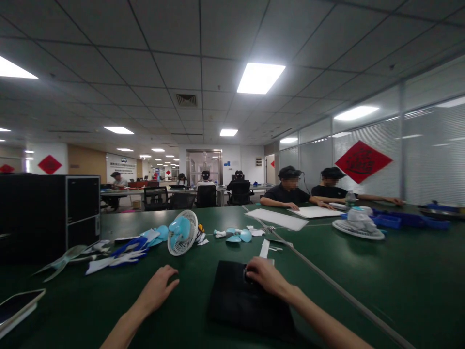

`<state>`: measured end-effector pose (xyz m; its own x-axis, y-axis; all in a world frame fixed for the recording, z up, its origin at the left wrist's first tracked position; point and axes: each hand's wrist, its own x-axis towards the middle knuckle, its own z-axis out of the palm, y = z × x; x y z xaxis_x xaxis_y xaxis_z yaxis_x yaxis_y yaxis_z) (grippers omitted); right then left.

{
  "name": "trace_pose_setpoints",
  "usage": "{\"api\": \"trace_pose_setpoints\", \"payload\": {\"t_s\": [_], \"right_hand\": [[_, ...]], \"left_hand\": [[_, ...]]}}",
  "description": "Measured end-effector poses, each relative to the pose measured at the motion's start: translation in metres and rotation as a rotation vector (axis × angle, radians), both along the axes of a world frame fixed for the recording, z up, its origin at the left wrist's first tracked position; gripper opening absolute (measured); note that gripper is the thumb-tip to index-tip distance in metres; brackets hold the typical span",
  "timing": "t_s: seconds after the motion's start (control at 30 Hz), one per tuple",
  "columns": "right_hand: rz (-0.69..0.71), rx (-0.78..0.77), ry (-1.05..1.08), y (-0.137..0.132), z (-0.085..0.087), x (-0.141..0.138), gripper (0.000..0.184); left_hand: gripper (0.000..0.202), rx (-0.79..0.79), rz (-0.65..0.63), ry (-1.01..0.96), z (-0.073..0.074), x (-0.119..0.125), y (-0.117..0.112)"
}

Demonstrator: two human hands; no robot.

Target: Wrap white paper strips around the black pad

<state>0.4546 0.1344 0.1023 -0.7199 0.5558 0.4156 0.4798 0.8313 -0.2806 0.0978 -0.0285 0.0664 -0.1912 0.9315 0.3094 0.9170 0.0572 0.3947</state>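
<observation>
My left hand is at the lower left, just over the green table. Its fingers are slightly bent and apart, and it holds nothing. My right hand is closed at the top edge of a flat black mat. A small dark object with a shiny edge shows under its fingers. Most of that object is covered, so its kind is unclear. Just beyond this hand lies a white strip. A small fan head with a white grille and pale blue blades lies tilted beyond my left hand.
Blue-and-white gloves and fan parts lie across the table. At left are a black computer case and a phone-like device. A grey cable cover crosses the right side. Two people sit near white boards.
</observation>
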Motion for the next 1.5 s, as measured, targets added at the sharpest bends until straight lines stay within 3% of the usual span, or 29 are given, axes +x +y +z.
{"api": "trace_pose_setpoints", "payload": {"t_s": [0.2,0.4,0.6,0.77,0.87,1.07,1.5], "right_hand": [[0.176,-0.005,-0.086,-0.017,-0.009,-0.066,0.024],[0.084,0.064,-0.052,-0.023,-0.023,-0.095,0.019],[-0.148,0.108,-0.024,-0.001,-0.015,-0.069,0.02],[-0.472,0.095,-0.059,0.041,-0.01,-0.029,0.023],[-0.567,0.057,-0.106,0.059,-0.017,-0.014,0.027],[-0.633,-0.009,-0.167,0.072,-0.028,-0.007,0.027],[-0.657,-0.046,-0.158,0.077,-0.029,-0.002,0.026]], "left_hand": [[0.064,-0.024,-0.106,-0.084,0.011,0.032,-0.004],[0.081,-0.117,-0.198,-0.145,0.008,0.047,-0.002],[0.098,-0.224,-0.197,-0.137,0.007,0.051,-0.004],[0.087,-0.207,-0.188,-0.148,0.01,0.054,-0.005],[0.087,-0.204,-0.187,-0.168,0.012,0.057,-0.006],[0.085,-0.192,-0.184,-0.192,0.012,0.057,-0.007],[0.085,-0.172,-0.101,-0.25,0.005,0.049,-0.001]]}}
